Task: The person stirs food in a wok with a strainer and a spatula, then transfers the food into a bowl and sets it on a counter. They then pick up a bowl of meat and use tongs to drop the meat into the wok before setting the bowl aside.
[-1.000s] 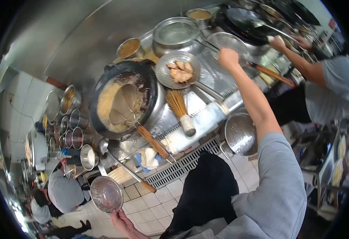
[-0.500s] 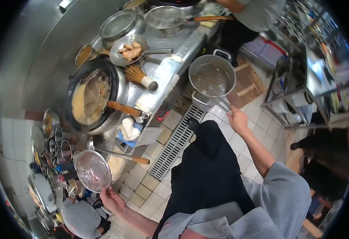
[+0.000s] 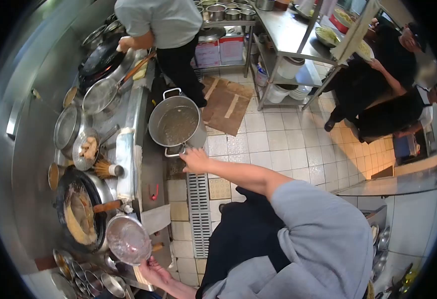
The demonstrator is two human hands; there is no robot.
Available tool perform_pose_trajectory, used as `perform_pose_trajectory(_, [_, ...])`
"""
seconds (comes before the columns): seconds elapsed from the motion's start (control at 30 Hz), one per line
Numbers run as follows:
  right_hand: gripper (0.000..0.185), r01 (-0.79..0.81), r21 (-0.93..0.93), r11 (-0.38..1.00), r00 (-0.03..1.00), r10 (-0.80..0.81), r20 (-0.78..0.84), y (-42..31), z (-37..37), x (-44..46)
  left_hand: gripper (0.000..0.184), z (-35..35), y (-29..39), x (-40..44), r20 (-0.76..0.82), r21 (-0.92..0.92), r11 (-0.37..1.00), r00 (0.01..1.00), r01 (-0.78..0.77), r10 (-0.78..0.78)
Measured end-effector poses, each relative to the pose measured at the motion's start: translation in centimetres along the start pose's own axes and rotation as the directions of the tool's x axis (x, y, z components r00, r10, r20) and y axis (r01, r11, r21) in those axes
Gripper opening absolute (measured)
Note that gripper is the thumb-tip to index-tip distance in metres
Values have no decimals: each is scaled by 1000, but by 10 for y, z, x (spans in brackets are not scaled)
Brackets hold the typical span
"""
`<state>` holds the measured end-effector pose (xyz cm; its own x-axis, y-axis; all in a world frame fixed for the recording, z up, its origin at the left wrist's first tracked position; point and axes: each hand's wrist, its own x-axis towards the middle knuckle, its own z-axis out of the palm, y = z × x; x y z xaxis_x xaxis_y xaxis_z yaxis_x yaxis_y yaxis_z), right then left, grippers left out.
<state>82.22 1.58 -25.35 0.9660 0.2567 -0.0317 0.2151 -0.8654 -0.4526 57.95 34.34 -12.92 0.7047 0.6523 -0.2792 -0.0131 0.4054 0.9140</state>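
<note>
My left hand (image 3: 154, 271) grips the rim of a round metal bowl (image 3: 128, 240) whose inside is smeared with a pale, reddish residue. The bowl is held beside the wok (image 3: 81, 214) on the stove. My right hand (image 3: 196, 160) is stretched out to the near rim of a large two-handled pot (image 3: 176, 124) of cloudy liquid. Its fingers are closed round a short metal handle (image 3: 184, 145) at that rim; what the handle belongs to is hidden. A wooden-handled ladle (image 3: 107, 206) rests in the wok.
Along the counter lie a perforated strainer (image 3: 86, 149) with food pieces, a bamboo brush (image 3: 107, 169) and a folded cloth (image 3: 125, 164). Another person (image 3: 161, 30) stands at the far burner. A floor drain grate (image 3: 197, 214) runs below; steel shelves (image 3: 298, 65) and more people are at right.
The view has swung to the right. My right hand has come closer to the pot's rim. The bowl in my left hand is now nearer the wok's handle end.
</note>
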Motion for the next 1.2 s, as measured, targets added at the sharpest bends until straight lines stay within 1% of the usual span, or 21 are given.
perform_pose_trajectory(0.03, [58,-53,200,978,996,36,87,1,-6,-14,10,16,-7,-2,45,26,1000,999,9,-11])
perform_pose_trajectory(0.07, [53,-1,387,922,1000,7,-12,3,-6,-38,9,45,-11,-10,66,63,998,997,23,-27])
perform_pose_trajectory(0.13, [52,86,649,756,990,-138,29,9,-25,-77,9,71,-47,1,175,106,990,979,88,-106])
perform_pose_trajectory(0.17, [48,-111,803,586,986,-37,163,2,-49,-100,8,97,-61,-4,219,107,985,963,137,-158])
perform_pose_trajectory(0.2, [44,-298,883,363,950,24,311,-4,-72,-120,7,130,-75,-13,259,110,977,943,185,-208])
perform_pose_trajectory(0.3, [34,-324,944,-70,908,258,331,19,-97,-150,6,216,-121,-40,456,254,927,812,275,-365])
perform_pose_trajectory(0.37, [24,-236,949,-207,838,452,307,59,-99,-152,10,270,-156,-59,533,329,877,698,351,-479])
perform_pose_trajectory(0.43, [19,-97,950,-298,758,597,265,99,-110,-156,10,324,-190,-81,589,368,855,620,365,-518])
perform_pose_trajectory(0.5, [21,79,938,-339,682,704,198,146,-131,-158,13,375,-225,-96,650,437,835,524,334,-550])
perform_pose_trajectory(0.57, [17,158,945,-288,604,785,138,211,-139,-160,24,426,-248,-117,689,544,766,339,342,-640])
perform_pose_trajectory(0.7, [15,314,949,-26,267,962,-62,361,-196,-158,36,497,-274,-147,709,600,784,349,158,-613])
perform_pose_trajectory(0.73, [15,334,941,57,168,979,-119,403,-218,-157,37,501,-288,-140,727,593,799,359,102,-585])
perform_pose_trajectory(0.77, [15,371,916,154,18,985,-172,440,-242,-153,39,499,-302,-132,743,585,810,368,50,-560])
perform_pose_trajectory(0.8, [15,373,895,244,-58,969,-240,489,-261,-153,40,494,-321,-121,745,594,803,414,-54,-523])
perform_pose_trajectory(0.83, [16,436,857,275,-156,961,-230,533,-284,-149,41,485,-337,-110,746,600,785,461,-153,-481])
perform_pose_trajectory(0.9, [17,488,814,315,-254,944,-213,610,-328,-142,42,468,-346,-96,668,713,644,549,-277,-503])
perform_pose_trajectory(0.97, [25,495,828,263,-257,955,-149,665,-366,-134,43,447,-347,-91,608,770,549,634,-325,-477])
perform_pose_trajectory(1.03, [33,585,781,220,-243,966,-90,705,-387,-120,38,433,-331,-96,482,863,419,710,-282,-514])
perform_pose_trajectory(1.1, [37,616,779,120,-215,976,20,731,-399,-111,39,343,-395,-56,604,795,280,738,-538,-300])
perform_pose_trajectory(1.17, [36,582,809,81,-80,996,-43,756,-399,-108,35,288,-408,-51,411,909,221,852,-354,-325])
perform_pose_trajectory(1.2, [38,673,739,25,142,976,-162,797,-380,-117,37,281,-399,-57,181,972,212,888,-98,-423])
